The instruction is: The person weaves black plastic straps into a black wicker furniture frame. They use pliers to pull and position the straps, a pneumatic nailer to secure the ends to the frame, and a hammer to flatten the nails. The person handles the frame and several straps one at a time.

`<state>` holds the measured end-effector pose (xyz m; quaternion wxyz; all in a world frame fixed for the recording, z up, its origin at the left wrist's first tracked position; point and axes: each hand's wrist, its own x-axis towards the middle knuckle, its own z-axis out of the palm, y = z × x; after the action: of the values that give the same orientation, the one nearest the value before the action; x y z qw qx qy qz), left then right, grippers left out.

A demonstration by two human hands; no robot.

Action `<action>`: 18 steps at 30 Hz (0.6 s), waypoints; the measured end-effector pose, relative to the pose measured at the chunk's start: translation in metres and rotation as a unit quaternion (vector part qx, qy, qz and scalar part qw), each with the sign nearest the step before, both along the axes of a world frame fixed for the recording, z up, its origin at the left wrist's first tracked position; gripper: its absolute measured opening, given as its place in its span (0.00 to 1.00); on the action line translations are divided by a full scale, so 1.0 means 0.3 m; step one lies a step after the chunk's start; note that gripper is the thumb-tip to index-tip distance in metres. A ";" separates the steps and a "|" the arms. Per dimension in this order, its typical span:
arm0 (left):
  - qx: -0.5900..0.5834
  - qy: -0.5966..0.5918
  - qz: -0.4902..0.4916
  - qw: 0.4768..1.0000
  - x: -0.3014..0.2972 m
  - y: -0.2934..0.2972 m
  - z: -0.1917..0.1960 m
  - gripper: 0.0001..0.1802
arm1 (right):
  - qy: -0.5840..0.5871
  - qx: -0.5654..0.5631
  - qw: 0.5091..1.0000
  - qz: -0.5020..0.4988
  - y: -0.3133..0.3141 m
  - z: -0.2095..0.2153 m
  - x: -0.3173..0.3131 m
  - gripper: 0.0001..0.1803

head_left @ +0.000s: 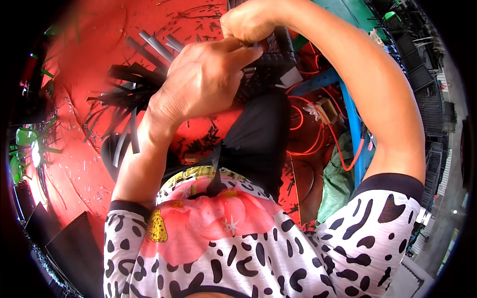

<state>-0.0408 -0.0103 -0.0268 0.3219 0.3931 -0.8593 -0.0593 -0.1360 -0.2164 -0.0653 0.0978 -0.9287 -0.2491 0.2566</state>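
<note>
The left hand [203, 77] and the right hand [251, 22] are close together at the top, over the near part of a black woven piece [277, 61]. The left hand is bent in, with its thumb and first finger near each other at the edge of the weave. The right hand comes in from above, its wrist bent and its fingers curled down and out of sight. I cannot tell if either one is pinching something — the fingertips are too well hidden.

The woven piece is just past the left hand and above the knee of the black pants [258, 131]. A small white flap [291, 77] is by its right side.

Left of the left hand is a bunch of black strips [131, 82], fanned out. Some gray strips [158, 47] stick up just above them. Small dark bits lie all over the red floor [79, 174].

On the right, under the bent right arm, there is a blue frame [354, 124] with a thin red hose [318, 146] looping near it. A green bag [334, 186] sits lower down — close to the shirt [223, 238] with black spots and a big pink flower.
</note>
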 end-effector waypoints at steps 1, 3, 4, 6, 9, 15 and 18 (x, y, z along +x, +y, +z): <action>0.000 -0.003 0.000 1.000 0.000 -0.001 0.002 0.23 | -0.003 0.000 1.000 0.000 0.012 0.009 -0.002 0.04; 0.012 -0.008 0.003 1.000 0.000 0.002 0.007 0.25 | 0.096 0.132 0.954 -0.251 0.046 0.021 -0.023 0.06; 0.011 -0.012 0.007 1.000 0.006 0.006 0.011 0.25 | 0.093 0.132 0.956 -0.247 0.084 0.059 -0.024 0.06; 0.001 -0.006 0.002 1.000 0.001 0.003 0.009 0.26 | 0.100 0.107 0.936 -0.320 0.157 0.146 -0.053 0.09; 0.014 -0.015 0.005 1.000 -0.004 0.001 0.004 0.26 | 0.127 0.122 0.919 -0.353 0.191 0.188 -0.068 0.11; 0.030 -0.022 0.002 0.999 -0.002 0.001 0.009 0.26 | 0.152 0.129 0.914 -0.354 0.212 0.222 -0.068 0.12; 0.028 -0.022 0.000 0.999 -0.006 0.002 0.014 0.26 | 0.150 0.127 0.913 -0.357 0.196 0.182 -0.066 0.12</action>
<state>-0.0427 -0.0098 -0.0227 0.2921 0.4030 -0.8641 -0.0745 -0.1559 -0.1578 -0.0108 0.3364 -0.8861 0.0864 0.3068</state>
